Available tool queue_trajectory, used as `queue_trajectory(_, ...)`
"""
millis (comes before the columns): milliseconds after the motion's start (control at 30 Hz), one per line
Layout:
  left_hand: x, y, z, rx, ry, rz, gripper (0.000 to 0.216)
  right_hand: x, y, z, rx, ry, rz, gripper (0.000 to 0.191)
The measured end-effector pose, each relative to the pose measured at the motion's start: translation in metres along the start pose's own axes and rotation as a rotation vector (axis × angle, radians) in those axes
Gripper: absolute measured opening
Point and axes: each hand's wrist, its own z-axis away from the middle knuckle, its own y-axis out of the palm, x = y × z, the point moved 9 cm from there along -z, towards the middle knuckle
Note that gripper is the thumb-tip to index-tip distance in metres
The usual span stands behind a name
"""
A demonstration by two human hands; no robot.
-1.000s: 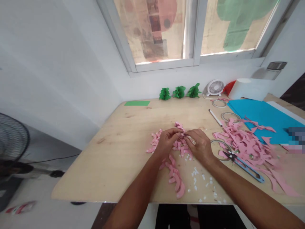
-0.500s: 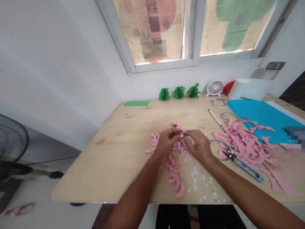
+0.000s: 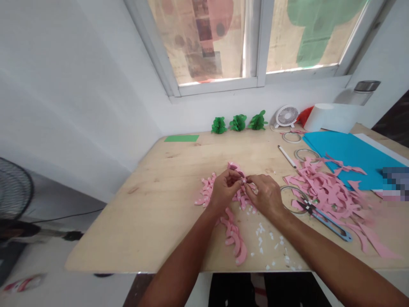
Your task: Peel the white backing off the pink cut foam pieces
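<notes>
Curved pink paper pcs [image 3: 236, 242] overlap nr L hand [image 3: 223, 189].

The bench [image 3: 128, 221] was passable at left, but curved pink strips [image 3: 235, 242] crowded its middle, and scraps [image 3: 330, 189] and snips [image 3: 313, 210] the right.

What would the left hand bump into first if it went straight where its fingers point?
Probably the right hand, just past the small pink piece at their fingertips. The left hand points that way, but the gap is too small to judge.
</notes>
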Motion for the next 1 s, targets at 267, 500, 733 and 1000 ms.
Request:
queue_trajectory(267,-0.001,0.003,0.001,0.012,0.062,-0.078,0.012,0.002,0.001,-0.001,0.017,-0.011,0.03,0.012)
queue_trajectory(500,0.001,0.004,0.0,0.026,0.042,-0.059,0.011,0.001,0.004,0.001,0.028,-0.002,0.057,0.012)
queue_trajectory(733,-0.001,0.005,0.001,0.023,0.055,-0.077,0.008,0.003,0.005,0.001,0.037,-0.024,0.102,0.012)
queue_trajectory(1000,-0.001,0.004,0.001,-0.013,0.045,-0.113,0.008,0.013,0.008,0.0,0.076,-0.116,0.181,0.016)
